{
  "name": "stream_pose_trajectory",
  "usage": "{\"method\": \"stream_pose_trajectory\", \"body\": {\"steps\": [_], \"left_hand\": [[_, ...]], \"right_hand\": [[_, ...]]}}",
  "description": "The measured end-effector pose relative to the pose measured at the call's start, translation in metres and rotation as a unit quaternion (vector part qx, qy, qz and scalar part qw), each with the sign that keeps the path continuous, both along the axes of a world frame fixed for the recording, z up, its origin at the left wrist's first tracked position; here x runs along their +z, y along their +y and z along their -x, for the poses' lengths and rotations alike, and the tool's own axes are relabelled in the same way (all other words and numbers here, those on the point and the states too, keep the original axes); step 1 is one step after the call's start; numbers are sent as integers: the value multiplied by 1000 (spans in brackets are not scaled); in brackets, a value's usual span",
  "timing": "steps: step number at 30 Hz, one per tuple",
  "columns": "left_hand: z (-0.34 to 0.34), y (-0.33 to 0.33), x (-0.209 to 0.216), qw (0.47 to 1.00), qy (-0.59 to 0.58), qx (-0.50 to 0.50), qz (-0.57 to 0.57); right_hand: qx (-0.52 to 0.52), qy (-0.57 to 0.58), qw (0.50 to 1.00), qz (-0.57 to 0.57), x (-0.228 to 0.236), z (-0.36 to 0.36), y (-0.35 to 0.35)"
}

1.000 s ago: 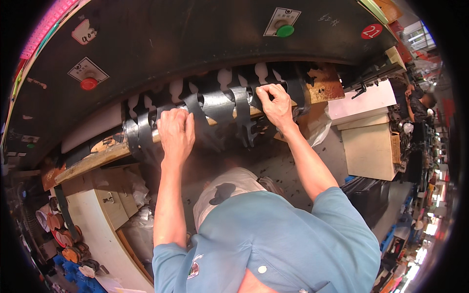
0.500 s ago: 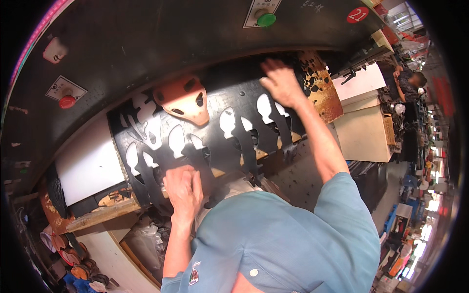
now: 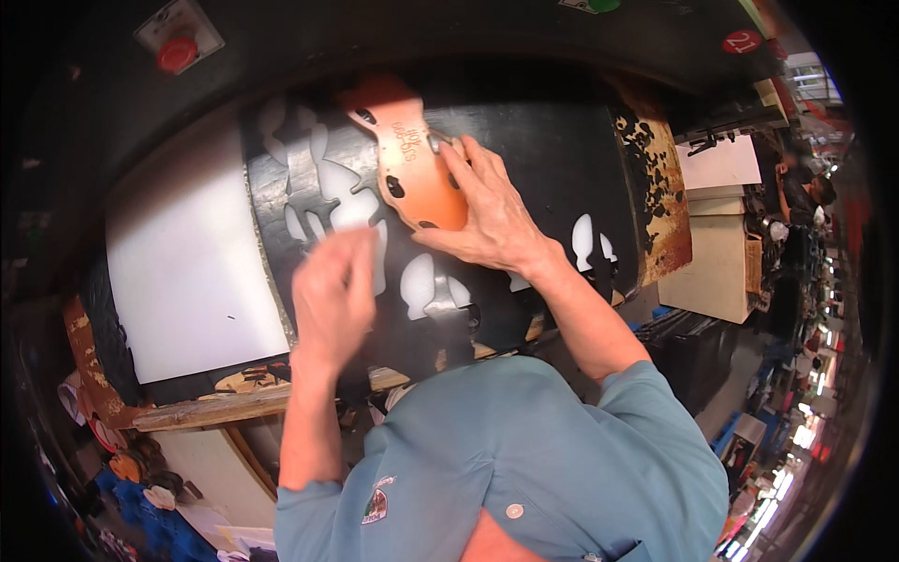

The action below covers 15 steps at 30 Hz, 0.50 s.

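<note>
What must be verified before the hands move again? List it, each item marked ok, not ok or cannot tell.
1. Right hand touching the orange plate: ok, at its lower right part.
2. Left hand apart from the orange plate: ok, it is to the left of it.
3. Left hand's fingers free of anything: cannot tell, motion blur.
4. Black sheet without openings: not ok, pale cut-out shapes show in it.
5. Sheet under the plate uncut: cannot tell, the plate hides it.
6. Red button clear of both hands: ok.
</note>
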State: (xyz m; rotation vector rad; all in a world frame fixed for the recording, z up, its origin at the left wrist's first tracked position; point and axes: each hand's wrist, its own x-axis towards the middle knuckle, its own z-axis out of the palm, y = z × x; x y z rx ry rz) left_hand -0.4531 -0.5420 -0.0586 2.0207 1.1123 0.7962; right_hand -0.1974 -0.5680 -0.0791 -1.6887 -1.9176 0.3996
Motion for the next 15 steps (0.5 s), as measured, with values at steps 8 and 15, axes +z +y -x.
{"method": "stream_pose_trajectory", "body": {"steps": [8,15], "left_hand": [[-39,77,-61,969,143,22,-202],[-34,70,-61,968,161,23,-190]], "right_hand": [[-20,-58,998,7,-4,16,19],[17,258,960,106,21,-39,27]]}}
